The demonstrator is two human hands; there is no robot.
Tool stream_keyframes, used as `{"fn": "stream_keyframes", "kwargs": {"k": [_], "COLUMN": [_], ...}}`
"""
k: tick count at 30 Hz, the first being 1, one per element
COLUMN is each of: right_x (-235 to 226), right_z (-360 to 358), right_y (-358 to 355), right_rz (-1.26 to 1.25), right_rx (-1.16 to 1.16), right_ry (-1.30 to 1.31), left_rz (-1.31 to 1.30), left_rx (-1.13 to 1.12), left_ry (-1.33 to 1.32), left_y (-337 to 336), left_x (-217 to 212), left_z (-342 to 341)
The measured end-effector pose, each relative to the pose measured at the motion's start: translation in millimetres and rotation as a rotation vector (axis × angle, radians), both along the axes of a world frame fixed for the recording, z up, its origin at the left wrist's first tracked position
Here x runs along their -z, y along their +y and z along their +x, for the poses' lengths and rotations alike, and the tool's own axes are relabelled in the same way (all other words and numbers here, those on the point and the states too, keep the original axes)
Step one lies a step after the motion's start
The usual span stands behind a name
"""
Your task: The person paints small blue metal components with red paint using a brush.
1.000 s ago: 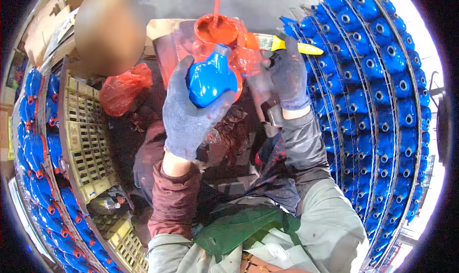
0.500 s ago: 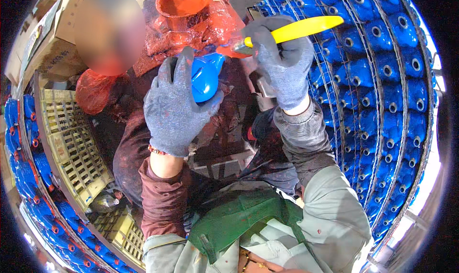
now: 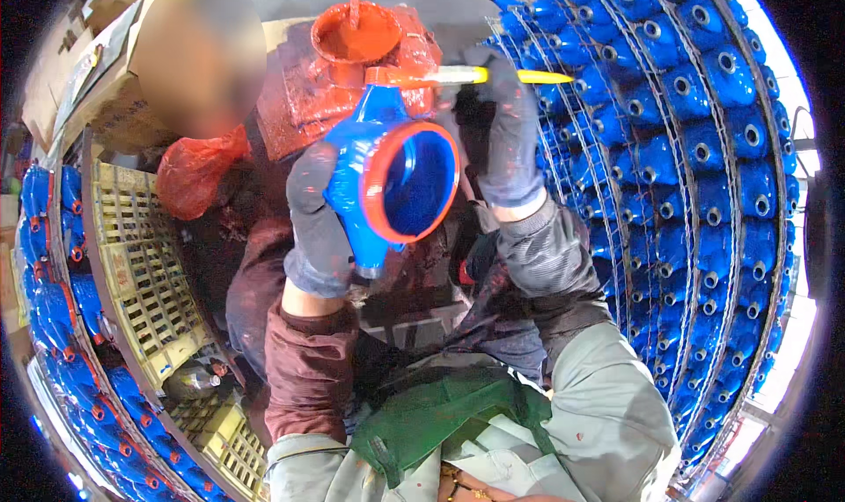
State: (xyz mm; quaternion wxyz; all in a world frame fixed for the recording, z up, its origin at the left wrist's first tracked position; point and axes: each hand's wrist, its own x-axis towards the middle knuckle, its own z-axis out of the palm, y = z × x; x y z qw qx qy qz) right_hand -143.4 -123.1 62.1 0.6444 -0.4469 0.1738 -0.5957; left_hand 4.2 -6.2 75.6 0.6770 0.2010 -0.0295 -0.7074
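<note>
My left hand [image 3: 310, 225], in a grey-blue glove, grips a glossy blue casting [image 3: 348, 185] with a large round opening and narrower necks at top and bottom. Red paint coats the rim around that opening, which faces right. My right hand [image 3: 510, 128] is closed round the yellow handle of a paintbrush [image 3: 459, 75], held level. Its red-coated bristles touch the end of the casting's upper neck. Just beyond stands a tub of red paint [image 3: 324, 53] with a red stick upright in it.
A red-smeared stand [image 3: 295, 106] supports the tub. Rows of blue castings [image 3: 678, 150] fill the racks to the right. Others with red ends [image 3: 66, 352] line the left. Cream slatted crates [image 3: 145, 256], a red plastic bag [image 3: 201, 176] and cardboard boxes [image 3: 123, 115] are also at left.
The casting has turned so its red-rimmed opening now shows, and my left hand has shifted to its side. The brush has moved left onto the upper neck and become level.
</note>
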Motion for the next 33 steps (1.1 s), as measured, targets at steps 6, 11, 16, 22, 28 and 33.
{"fn": "stream_keyframes", "kwargs": {"k": [6, 11, 16, 22, 28, 33], "right_x": [29.8, 23.0, 0.1, -29.5, -18.5, -17.5], "right_z": [10.1, -7.6, -22.5, -11.4, -13.8, -22.0], "right_y": [-3.3, -24.6, -19.7, 6.9, 13.1, 6.6], "right_rz": [0.489, 0.592, 0.384, 0.087, -0.242, -0.564], "right_rx": [-0.419, -0.259, -0.204, 0.163, 0.366, 0.528], "right_ry": [-0.200, -0.407, -0.250, 0.283, 0.813, 0.989], "left_rz": [-0.227, -0.025, -0.229, -0.022, -0.156, -0.130], "left_rx": [0.229, 0.001, 0.209, 0.096, -0.093, -0.049], "left_ry": [0.214, 0.009, 0.119, -0.746, -2.070, -2.239], "left_y": [-2.8, -7.8, -1.5, -7.9, -6.6, -5.0], "left_x": [2.1, -9.3, -2.4, 24.5, 23.1, 20.6], "left_z": [-3.0, 1.1, 26.4, 14.8, -6.4, -14.5]}}
